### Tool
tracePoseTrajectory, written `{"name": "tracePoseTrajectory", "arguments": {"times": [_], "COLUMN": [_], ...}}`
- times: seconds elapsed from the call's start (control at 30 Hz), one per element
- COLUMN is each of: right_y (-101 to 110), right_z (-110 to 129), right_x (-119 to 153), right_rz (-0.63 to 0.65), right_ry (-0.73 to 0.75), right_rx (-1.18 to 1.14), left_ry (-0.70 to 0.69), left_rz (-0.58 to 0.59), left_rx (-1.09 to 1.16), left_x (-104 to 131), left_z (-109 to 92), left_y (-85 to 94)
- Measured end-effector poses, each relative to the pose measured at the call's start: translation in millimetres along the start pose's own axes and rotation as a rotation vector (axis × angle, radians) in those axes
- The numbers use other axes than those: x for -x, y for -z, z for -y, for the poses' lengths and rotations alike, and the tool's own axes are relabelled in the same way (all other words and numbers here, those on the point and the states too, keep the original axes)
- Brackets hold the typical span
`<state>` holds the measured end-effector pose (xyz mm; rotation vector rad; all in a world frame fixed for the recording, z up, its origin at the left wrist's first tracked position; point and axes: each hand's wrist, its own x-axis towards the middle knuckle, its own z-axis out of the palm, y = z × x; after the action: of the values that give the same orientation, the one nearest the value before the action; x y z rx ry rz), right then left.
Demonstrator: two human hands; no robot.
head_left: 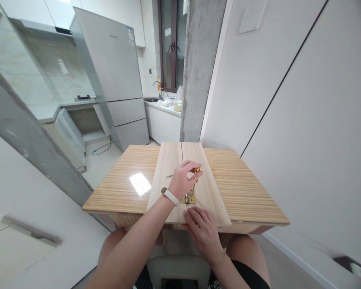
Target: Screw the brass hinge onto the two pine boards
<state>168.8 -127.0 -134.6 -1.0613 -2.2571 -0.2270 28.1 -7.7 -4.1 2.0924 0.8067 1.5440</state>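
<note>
**Hinge [192, 198] lies on the seam, between the two hands**

The hinge is just below the middle of the frame, flat on the pale boards [215, 192] that cross the table [246, 186]. From where I stand, it sits over the dark seam [182, 152], which runs from the top of the boards down toward the person. The left wrist, with its watch [164, 191], hides the hinge's left end, so I can't say which way its long axis goes.

The left hand [183, 179] reaches in from the lower left and passes above the hinge; its thumb and fingers pinch a small gold-coloured piece [197, 169], too covered to name. From those fingertips, the hinge lies down the frame and slightly left.

The right hand [205, 233] comes from the lower right, fingers close together and a little bent, laid on the boards' near edge. Its fingertips rest just below the hinge, nearer to it than the left's. A small metal bit [169, 176] lies left of the left hand.
</note>
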Motion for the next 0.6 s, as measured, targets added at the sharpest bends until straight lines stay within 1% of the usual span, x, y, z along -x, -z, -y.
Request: {"name": "tracePoseTrajectory", "arguments": {"times": [0.27,0.47,0.6], "right_y": [-1,2,3], "right_z": [-4,-3,-4], "right_x": [-9,-13,-21], "right_rz": [-0.005,0.016,0.021], "right_ry": [-0.035,-0.097,-0.139], "right_rx": [-0.019,-0.059,-0.043], "left_ry": [0.003,0.006,0.002], "left_rz": [0.018,0.012,0.011], "left_rx": [-0.001,0.008,0.013], "left_x": [-4,-7,-9], "left_z": [1,3,5], "left_y": [-0.8,-1.9,-2.1]}}
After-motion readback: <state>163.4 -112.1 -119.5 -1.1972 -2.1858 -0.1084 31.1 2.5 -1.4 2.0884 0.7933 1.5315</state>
